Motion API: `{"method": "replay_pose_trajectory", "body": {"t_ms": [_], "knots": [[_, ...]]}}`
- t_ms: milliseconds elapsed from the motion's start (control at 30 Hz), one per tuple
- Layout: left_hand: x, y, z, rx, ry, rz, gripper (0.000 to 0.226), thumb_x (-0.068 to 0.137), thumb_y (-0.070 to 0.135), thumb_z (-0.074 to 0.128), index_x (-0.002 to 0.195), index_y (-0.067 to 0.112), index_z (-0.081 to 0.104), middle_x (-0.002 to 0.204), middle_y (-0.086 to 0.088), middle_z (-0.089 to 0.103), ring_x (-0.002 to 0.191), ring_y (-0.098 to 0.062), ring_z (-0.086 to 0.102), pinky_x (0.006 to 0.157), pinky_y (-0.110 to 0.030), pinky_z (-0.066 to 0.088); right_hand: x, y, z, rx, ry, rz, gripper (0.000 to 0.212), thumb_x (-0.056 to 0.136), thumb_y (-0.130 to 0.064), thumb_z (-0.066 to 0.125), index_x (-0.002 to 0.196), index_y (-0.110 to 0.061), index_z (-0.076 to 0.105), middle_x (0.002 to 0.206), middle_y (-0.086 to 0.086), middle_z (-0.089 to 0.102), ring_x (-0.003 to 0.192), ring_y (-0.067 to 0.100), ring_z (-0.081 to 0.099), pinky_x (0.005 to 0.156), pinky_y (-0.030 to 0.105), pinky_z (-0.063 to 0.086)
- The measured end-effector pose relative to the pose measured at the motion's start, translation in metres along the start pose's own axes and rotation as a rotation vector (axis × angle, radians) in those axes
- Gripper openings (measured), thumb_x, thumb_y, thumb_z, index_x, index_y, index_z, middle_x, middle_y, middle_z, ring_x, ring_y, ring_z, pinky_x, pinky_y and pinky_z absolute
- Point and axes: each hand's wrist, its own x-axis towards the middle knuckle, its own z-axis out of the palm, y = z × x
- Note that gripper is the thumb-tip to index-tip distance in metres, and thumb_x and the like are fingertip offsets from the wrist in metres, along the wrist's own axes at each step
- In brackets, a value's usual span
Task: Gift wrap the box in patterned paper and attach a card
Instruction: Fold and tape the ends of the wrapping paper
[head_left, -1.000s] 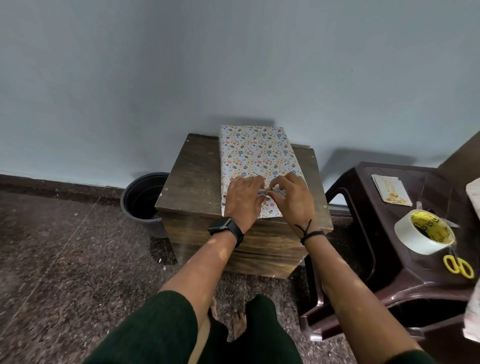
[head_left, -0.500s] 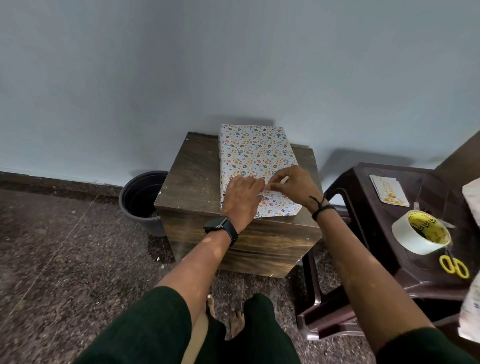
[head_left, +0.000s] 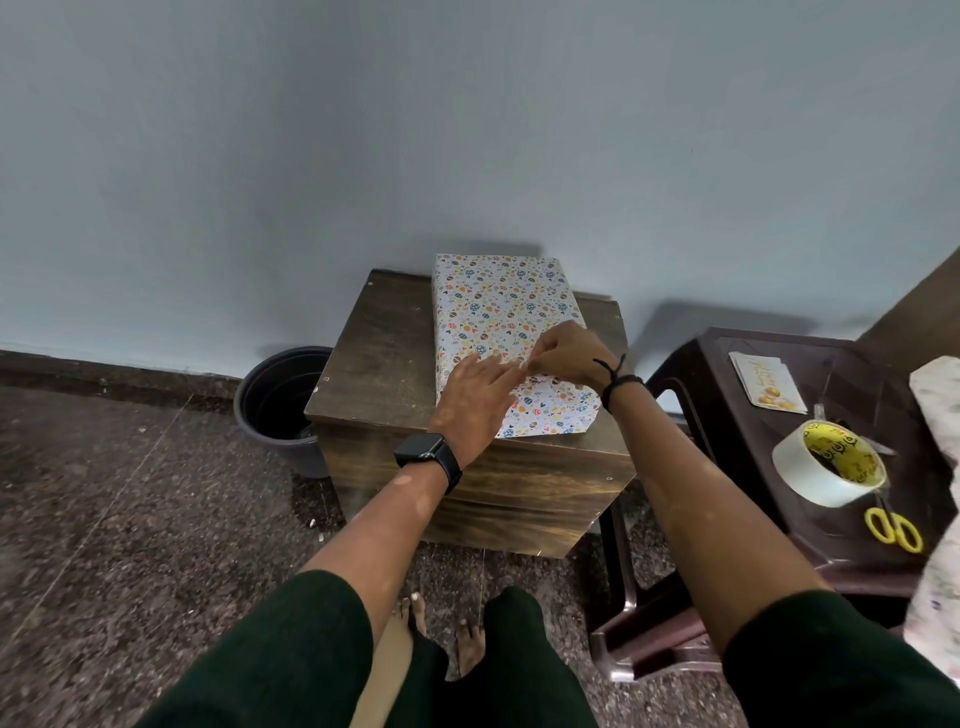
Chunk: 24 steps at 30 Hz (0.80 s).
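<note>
I judge I'm mid-fold on the near end flap of the wrapped box (head_left: 498, 322), which lies on the wooden stool (head_left: 384, 364). My left hand (head_left: 475, 395) lies flat, fingers straight, pressing the patterned paper; my right hand (head_left: 563, 353) pinches the paper's edge beside it. Next I'd need the tape roll (head_left: 826, 470) from the plastic stool (head_left: 727, 415), where the card (head_left: 769, 382) waits.

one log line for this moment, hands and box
stage: folding end flap | left hand: flat on wrapped box | right hand: pinching paper | card: unattached
</note>
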Motion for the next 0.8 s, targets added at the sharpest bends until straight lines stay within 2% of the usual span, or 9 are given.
{"method": "replay_pose_trajectory", "body": {"t_ms": [100,233,333,433,667,800], "knots": [[0.000,0.000,0.001,-0.017,-0.026,-0.025,0.044,0.059,0.004,0.087,0.098,0.008,0.068,0.097,-0.009,0.072,0.097,-0.031,0.068,0.091,-0.053,0.047,0.002,0.000,0.002,-0.017,0.014,0.010,0.013,0.082,-0.016,0.068,0.072,-0.009,0.063,0.074,0.007,0.058,0.055,0.009,0.045,0.048,0.019,0.037],[-0.001,0.000,0.002,-0.061,-0.036,-0.078,0.036,0.068,0.003,0.081,0.100,0.008,0.066,0.096,-0.010,0.071,0.101,-0.031,0.066,0.099,-0.050,0.041,-0.006,0.013,-0.003,0.127,0.002,-0.023,0.013,0.089,-0.022,0.064,0.085,-0.010,0.064,0.079,0.000,0.063,0.063,0.007,0.051,0.051,0.017,0.041],[0.000,0.001,0.003,-0.067,-0.033,-0.100,0.033,0.069,0.003,0.079,0.099,0.008,0.066,0.097,-0.011,0.071,0.100,-0.030,0.066,0.100,-0.049,0.040,-0.010,0.018,-0.002,0.173,0.003,-0.043,0.016,0.084,-0.027,0.070,0.086,-0.014,0.061,0.080,-0.004,0.061,0.067,0.006,0.052,0.053,0.018,0.042],[0.000,0.001,0.003,-0.083,-0.031,-0.110,0.034,0.069,0.003,0.080,0.100,0.006,0.065,0.096,-0.011,0.070,0.095,-0.029,0.067,0.099,-0.047,0.041,-0.006,0.015,0.006,0.103,0.089,-0.042,0.020,0.079,-0.028,0.075,0.079,-0.018,0.057,0.076,-0.008,0.054,0.070,0.008,0.050,0.054,0.018,0.037],[-0.001,0.001,0.001,-0.102,-0.078,-0.132,0.033,0.080,0.007,0.071,0.112,0.007,0.063,0.107,-0.011,0.068,0.107,-0.029,0.062,0.108,-0.045,0.034,-0.004,0.013,0.021,-0.009,0.248,-0.038,0.022,0.081,-0.033,0.070,0.072,-0.021,0.054,0.075,-0.008,0.055,0.070,0.010,0.051,0.058,0.023,0.039],[-0.001,-0.001,-0.003,-0.093,-0.083,-0.052,0.039,0.067,0.002,0.081,0.103,0.006,0.067,0.105,-0.013,0.069,0.098,-0.031,0.067,0.094,-0.049,0.045,-0.021,0.021,0.034,0.046,0.417,-0.097,0.013,0.093,-0.026,0.055,0.093,-0.015,0.062,0.083,-0.002,0.063,0.074,0.012,0.054,0.062,0.024,0.039]]}}
